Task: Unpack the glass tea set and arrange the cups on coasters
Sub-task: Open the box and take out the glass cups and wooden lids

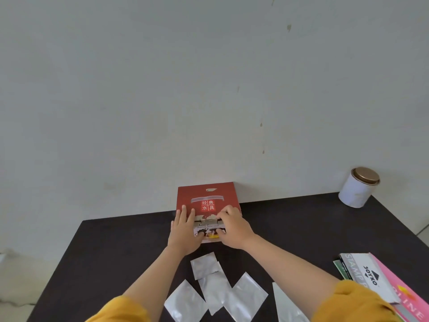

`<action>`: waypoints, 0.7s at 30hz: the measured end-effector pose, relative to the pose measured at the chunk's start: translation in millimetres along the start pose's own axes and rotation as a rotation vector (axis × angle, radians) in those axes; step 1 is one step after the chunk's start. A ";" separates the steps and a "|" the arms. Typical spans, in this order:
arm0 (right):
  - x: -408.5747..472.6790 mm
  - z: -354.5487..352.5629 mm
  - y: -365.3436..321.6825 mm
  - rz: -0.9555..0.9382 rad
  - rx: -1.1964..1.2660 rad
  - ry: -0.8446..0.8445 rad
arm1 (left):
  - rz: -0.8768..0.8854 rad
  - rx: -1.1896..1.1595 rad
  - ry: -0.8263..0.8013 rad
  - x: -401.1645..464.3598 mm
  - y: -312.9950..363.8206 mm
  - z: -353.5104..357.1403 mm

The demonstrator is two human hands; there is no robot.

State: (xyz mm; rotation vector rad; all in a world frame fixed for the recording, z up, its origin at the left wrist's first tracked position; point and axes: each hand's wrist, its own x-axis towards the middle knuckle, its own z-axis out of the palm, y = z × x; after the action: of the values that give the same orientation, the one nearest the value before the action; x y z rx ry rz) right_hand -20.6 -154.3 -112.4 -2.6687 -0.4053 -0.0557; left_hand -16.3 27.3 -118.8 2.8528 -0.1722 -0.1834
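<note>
A red tea set box (206, 196) with white Chinese characters stands at the far edge of the dark table (116, 247), against the wall. Its lid is closed. My left hand (184, 231) lies flat on the box's front left, fingers spread on the lid. My right hand (232, 226) grips the front right, with the fingertips at the lid's front seam. Several silver foil squares (209, 284) lie flat on the table just in front of the box, some overlapping. No cups are in view.
A white tin with a bronze lid (358, 187) stands at the table's far right corner. A stack of boxes and a pink packet (376, 282) lies at the near right edge. The pale wall rises right behind the table.
</note>
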 end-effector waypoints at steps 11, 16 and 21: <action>2.9 13.6 7.6 0.010 0.138 0.099 | -0.112 -0.252 0.179 3.5 9.8 14.1; -0.9 12.1 8.4 -0.002 0.179 0.104 | -0.167 -0.296 0.226 6.7 13.0 15.6; -1.7 4.5 13.7 -0.055 0.142 -0.008 | -0.176 -0.277 0.253 7.4 14.4 15.0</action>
State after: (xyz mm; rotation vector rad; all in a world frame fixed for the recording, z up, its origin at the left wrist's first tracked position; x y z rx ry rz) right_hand -18.3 -164.7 -122.3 -2.5193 -0.4670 -0.0317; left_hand -12.6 8.5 -129.8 2.5816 0.1456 0.1116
